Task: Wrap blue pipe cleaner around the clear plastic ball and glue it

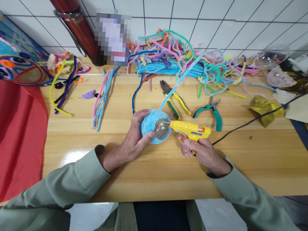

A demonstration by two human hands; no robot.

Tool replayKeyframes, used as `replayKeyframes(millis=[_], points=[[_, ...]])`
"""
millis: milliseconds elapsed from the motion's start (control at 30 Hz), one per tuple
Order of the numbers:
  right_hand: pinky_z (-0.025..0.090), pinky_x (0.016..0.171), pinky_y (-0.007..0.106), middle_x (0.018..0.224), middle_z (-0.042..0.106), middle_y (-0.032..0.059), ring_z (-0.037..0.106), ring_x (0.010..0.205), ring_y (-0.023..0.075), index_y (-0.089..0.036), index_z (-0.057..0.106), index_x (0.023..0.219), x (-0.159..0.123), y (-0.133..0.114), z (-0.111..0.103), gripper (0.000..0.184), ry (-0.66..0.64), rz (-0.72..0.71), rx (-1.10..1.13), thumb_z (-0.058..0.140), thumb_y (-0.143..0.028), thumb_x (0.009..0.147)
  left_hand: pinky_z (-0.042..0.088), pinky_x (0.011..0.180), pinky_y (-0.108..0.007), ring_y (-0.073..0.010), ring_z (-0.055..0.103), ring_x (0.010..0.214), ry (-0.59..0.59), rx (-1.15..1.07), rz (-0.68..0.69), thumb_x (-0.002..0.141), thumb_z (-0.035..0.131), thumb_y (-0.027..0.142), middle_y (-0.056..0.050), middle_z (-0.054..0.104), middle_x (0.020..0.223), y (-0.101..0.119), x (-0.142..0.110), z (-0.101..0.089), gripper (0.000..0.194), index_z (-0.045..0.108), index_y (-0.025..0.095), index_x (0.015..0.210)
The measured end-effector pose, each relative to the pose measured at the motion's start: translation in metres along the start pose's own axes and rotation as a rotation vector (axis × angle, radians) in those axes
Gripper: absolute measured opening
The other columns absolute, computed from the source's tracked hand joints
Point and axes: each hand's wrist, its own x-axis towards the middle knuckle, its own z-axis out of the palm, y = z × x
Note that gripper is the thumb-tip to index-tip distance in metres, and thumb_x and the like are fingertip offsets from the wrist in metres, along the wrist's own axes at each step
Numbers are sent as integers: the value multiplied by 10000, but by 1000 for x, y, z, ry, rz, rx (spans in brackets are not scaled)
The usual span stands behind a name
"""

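My left hand (137, 137) is closed around a clear ball (148, 126) partly wrapped in light blue pipe cleaner. A bare, see-through patch of the ball faces up and to the right. From the wrapping, a loose light blue pipe cleaner (179, 82) sticks up toward the back right. In my right hand (198, 149) is a yellow glue gun (191, 130), gripped by its handle, with the nozzle pointing left at the edge of the bare patch. Whether the nozzle touches the ball I cannot tell.
Behind the ball lie yellow-handled pliers (175, 100) and teal-handled cutters (210, 112). A heap of coloured pipe cleaners (171, 65) lines the wall. A red thermos (76, 24) stands back left beside a decorated figure (19, 69). A black cord (252, 121) crosses the right side.
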Motion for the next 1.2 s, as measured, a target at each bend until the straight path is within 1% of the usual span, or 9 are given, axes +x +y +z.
replayKeyframes(millis=[100, 167, 333, 533, 700, 867, 1067, 1200], points=[[373, 485, 277, 629, 526, -80, 416, 459, 86, -203, 686, 981, 0, -6, 4, 398, 37, 29, 120, 808, -575, 911, 507, 1199, -546, -317, 521, 1434, 4, 9, -3, 1123, 507, 535, -147, 467, 1538, 0, 0, 0, 577, 321, 284, 1608], [376, 477, 271, 650, 534, -77, 432, 458, 83, -201, 697, 972, 1, -9, 6, 424, 47, 60, 179, 825, -597, 890, 516, 1190, -537, -311, 531, 1419, 2, 12, -10, 1126, 495, 541, -148, 471, 1527, 1, 0, -1, 577, 312, 278, 1606], [434, 484, 269, 656, 513, -76, 461, 480, 89, -192, 715, 967, 3, -10, 6, 417, 43, 146, 193, 815, -593, 906, 515, 1191, -536, -319, 523, 1428, 0, 31, -17, 1125, 485, 556, -155, 470, 1519, 1, 0, 0, 590, 308, 254, 1600], [437, 479, 256, 649, 489, -82, 435, 477, 80, -192, 722, 963, 1, -8, 3, 419, -3, 207, 225, 811, -599, 915, 502, 1202, -552, -325, 520, 1428, 10, 4, -16, 1118, 498, 565, -150, 468, 1533, 0, -1, 1, 592, 320, 278, 1604], [420, 465, 242, 656, 479, -83, 428, 475, 73, -189, 720, 972, 0, -7, 3, 421, -20, 211, 242, 802, -600, 927, 494, 1209, -547, -323, 512, 1438, 21, 5, -12, 1117, 499, 562, -151, 465, 1539, 0, -1, 2, 589, 328, 276, 1602], [384, 445, 225, 656, 462, -96, 347, 457, 56, -192, 714, 986, 1, -9, 3, 431, -13, 203, 291, 785, -615, 939, 486, 1217, -541, -317, 510, 1441, 9, 8, 2, 1117, 510, 560, -146, 470, 1534, 0, 0, 2, 587, 327, 281, 1600], [402, 453, 222, 645, 466, -88, 392, 467, 63, -188, 729, 957, 0, -9, 3, 411, -24, 241, 274, 811, -589, 924, 489, 1212, -532, -316, 511, 1442, -1, 13, -3, 1119, 501, 564, -154, 463, 1537, 1, 0, 1, 589, 322, 274, 1600], [397, 435, 216, 639, 479, -88, 383, 446, 54, -184, 749, 950, 0, -10, 4, 413, -27, 220, 312, 833, -586, 908, 484, 1215, -540, -321, 506, 1447, 9, 14, 3, 1119, 506, 558, -151, 462, 1541, 1, 1, 1, 593, 322, 270, 1604]])
